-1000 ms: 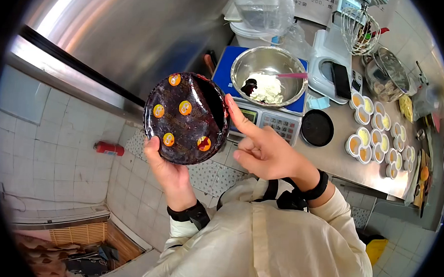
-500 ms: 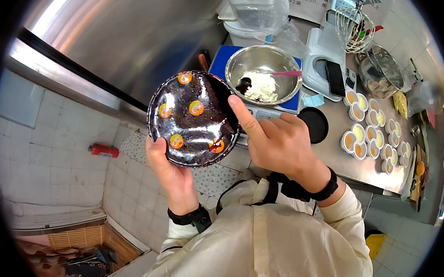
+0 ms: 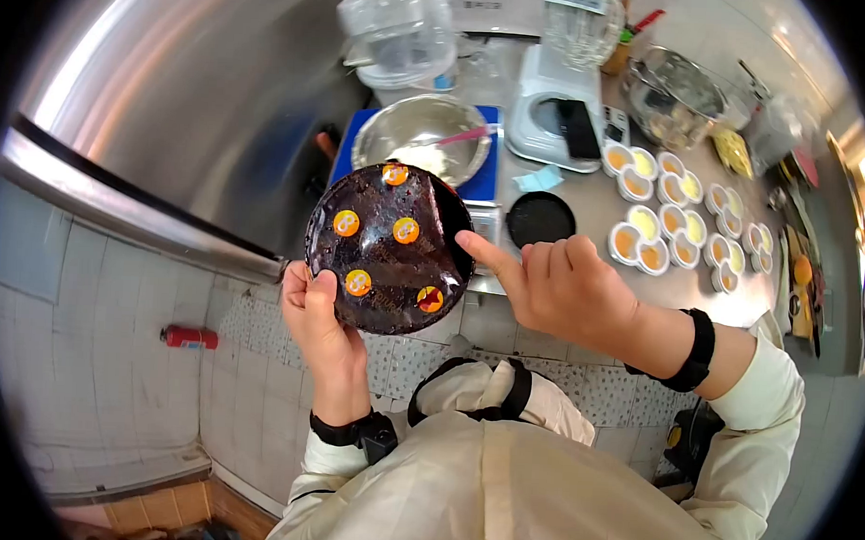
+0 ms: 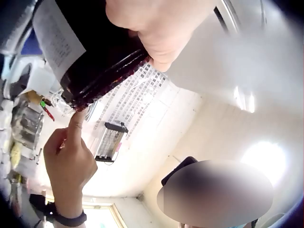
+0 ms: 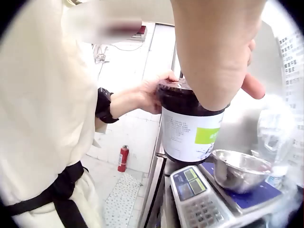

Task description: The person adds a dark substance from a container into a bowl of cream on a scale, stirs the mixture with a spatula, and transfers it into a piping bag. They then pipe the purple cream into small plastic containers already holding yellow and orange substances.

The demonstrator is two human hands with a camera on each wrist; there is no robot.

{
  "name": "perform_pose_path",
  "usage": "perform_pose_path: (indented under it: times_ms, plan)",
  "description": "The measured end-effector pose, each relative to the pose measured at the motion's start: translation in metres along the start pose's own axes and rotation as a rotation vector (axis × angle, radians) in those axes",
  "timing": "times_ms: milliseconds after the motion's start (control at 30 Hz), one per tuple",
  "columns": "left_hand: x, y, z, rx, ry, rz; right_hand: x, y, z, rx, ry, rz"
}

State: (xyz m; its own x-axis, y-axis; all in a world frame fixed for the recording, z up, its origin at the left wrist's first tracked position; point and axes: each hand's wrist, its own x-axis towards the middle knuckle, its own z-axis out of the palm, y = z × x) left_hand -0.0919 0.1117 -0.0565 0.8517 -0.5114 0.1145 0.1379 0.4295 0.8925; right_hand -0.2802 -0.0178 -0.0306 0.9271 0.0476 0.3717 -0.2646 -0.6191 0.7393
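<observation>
My left hand (image 3: pixel 322 315) holds up a dark tub of jam (image 3: pixel 385 249) by its lower left rim, thumb on the sealed film top. The film is glossy and printed with several orange fruit marks. In the right wrist view the tub (image 5: pixel 190 124) shows a white label with a green patch, gripped by the left hand (image 5: pixel 151 92). My right hand (image 3: pixel 559 287) points its straight index finger at the tub's right rim and the fingertip (image 4: pixel 76 118) touches the edge; its other fingers are curled. From the left wrist view the tub (image 4: pixel 90 52) is seen from beneath.
Beyond the tub a steel bowl (image 3: pixel 421 139) with white cream and a pink spatula stands on a blue scale (image 3: pixel 487 181). A black round lid (image 3: pixel 541 220), several small filled cups (image 3: pixel 676 223), a white mixer base (image 3: pixel 555 121) and a lidded pot (image 3: pixel 672 97) stand on the steel counter. A red extinguisher (image 3: pixel 188 337) lies on the floor.
The tub has come down and nearer to me, its top turned more toward the camera. My right index finger has slid from the upper right edge to the middle of the right rim.
</observation>
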Motion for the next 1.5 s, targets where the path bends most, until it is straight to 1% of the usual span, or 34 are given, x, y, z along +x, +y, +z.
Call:
perform_pose_path:
  times_ms: [100, 167, 200, 233, 267, 300, 333, 367, 400, 433, 467, 500, 533, 567, 600, 633, 700, 767, 833, 867, 933, 967, 1033, 1067, 1133, 1167, 1233, 1267, 1300, 1333, 1367, 1433, 1467, 1500]
  plan:
    - [-0.025, -0.011, 0.029, 0.029, -0.118, -0.041, -0.054, 0.018, -0.016, -0.065, -0.058, -0.005]
    - [-0.045, -0.023, 0.051, 0.027, -0.191, -0.073, -0.097, 0.031, -0.034, -0.085, -0.157, 0.030]
    - [-0.058, -0.031, 0.066, 0.022, -0.232, -0.096, -0.123, 0.036, -0.043, -0.064, -0.182, 0.027]
    - [-0.075, -0.033, 0.088, 0.043, -0.226, -0.130, -0.152, 0.044, -0.053, -0.053, -0.222, 0.032]
    - [-0.089, -0.033, 0.105, 0.071, -0.329, -0.152, -0.180, 0.050, -0.063, -0.049, -0.293, 0.027]
    - [-0.100, -0.045, 0.118, -0.019, -0.345, -0.210, -0.212, 0.058, -0.073, -0.057, -0.340, 0.035]
    - [-0.112, -0.049, 0.132, -0.088, -0.337, -0.327, -0.245, 0.060, -0.086, 0.020, -0.370, 0.176]
    - [-0.119, -0.058, 0.140, -0.125, -0.363, -0.385, -0.272, 0.063, -0.099, 0.094, -0.370, 0.315]
    - [-0.127, -0.067, 0.153, -0.150, -0.437, -0.392, -0.295, 0.070, -0.116, 0.056, -0.413, 0.354]
    - [-0.139, -0.074, 0.163, -0.167, -0.492, -0.393, -0.315, 0.076, -0.136, 0.365, -0.461, 0.637]
    - [-0.152, -0.080, 0.176, -0.184, -0.488, -0.427, -0.336, 0.079, -0.151, 0.683, -0.471, 0.916]
    - [-0.188, -0.066, 0.203, -0.149, -0.485, -0.400, -0.357, 0.077, -0.162, 0.676, -0.480, 0.941]
    - [-0.200, -0.071, 0.218, -0.138, -0.514, -0.430, -0.378, 0.071, -0.169, 1.264, -0.098, 1.220]
    - [-0.208, -0.077, 0.228, -0.122, -0.544, -0.460, -0.399, 0.064, -0.175, 1.827, 0.393, 1.426]
    - [-0.199, -0.100, 0.234, -0.143, -0.592, -0.503, -0.425, 0.055, -0.171, 2.056, 0.585, 1.296]
    - [-0.208, -0.104, 0.247, -0.126, -0.630, -0.514, -0.438, 0.050, -0.174, 2.034, 0.624, 1.322]
    - [-0.226, -0.110, 0.278, -0.111, -0.749, -0.579, -0.461, 0.046, -0.178, 2.079, 0.997, 1.233]
    - [-0.245, -0.118, 0.307, -0.109, -0.813, -0.623, -0.487, 0.046, -0.184, 2.065, 1.044, 1.271]
    - [-0.267, -0.129, 0.335, -0.085, -0.843, -0.623, -0.516, 0.047, -0.182, 2.040, 1.137, 1.285]
    - [-0.276, -0.139, 0.348, -0.087, -0.858, -0.631, -0.530, 0.047, -0.181, 2.022, 1.144, 1.295]
    - [-0.291, -0.168, 0.373, -0.104, -0.889, -0.686, -0.561, 0.052, -0.180, 2.005, 1.317, 1.382]
    - [-0.299, -0.182, 0.386, -0.123, -0.943, -0.710, -0.578, 0.054, -0.178, 1.996, 1.299, 1.381]
    - [-0.325, -0.207, 0.417, -0.115, -0.928, -0.697, -0.615, 0.057, -0.178, 1.916, 1.327, 1.539]
    - [-0.334, -0.223, 0.430, -0.068, -0.921, -0.682, -0.632, 0.060, -0.180, 1.919, 1.305, 1.540]
    - [-0.356, -0.245, 0.460, -0.055, -0.964, -0.762, -0.665, 0.066, -0.185, 1.747, 1.141, 1.844]
    - [-0.363, -0.261, 0.475, -0.053, -0.998, -0.797, -0.681, 0.069, -0.188, 1.755, 1.118, 1.824]
    - [-0.396, -0.267, 0.512, -0.026, -0.994, -0.851, -0.710, 0.071, -0.189, 1.521, 0.784, 2.035]
    - [-0.410, -0.267, 0.528, -0.019, -1.042, -0.878, -0.724, 0.076, -0.188, 1.535, 0.783, 2.028]
    - [-0.428, -0.272, 0.544, -0.021, -1.033, -0.904, -0.736, 0.079, -0.187, 1.476, 0.765, 2.070]
    - [-0.437, -0.288, 0.559, -0.010, -1.068, -0.942, -0.748, 0.084, -0.184, 1.414, 0.743, 2.107]
    - [-0.453, -0.301, 0.574, -0.028, -1.076, -0.990, -0.761, 0.093, -0.178, 1.427, 0.734, 2.101]
    - [-0.478, -0.325, 0.601, -0.044, -1.167, -1.040, -0.790, 0.107, -0.162, 1.388, 0.873, 2.192]
    - [-0.493, -0.341, 0.614, -0.052, -1.137, -1.091, -0.806, 0.118, -0.151, 1.403, 0.939, 2.198]
    - [-0.510, -0.355, 0.626, -0.063, -1.106, -1.143, -0.823, 0.132, -0.139, 1.423, 0.918, 2.196]
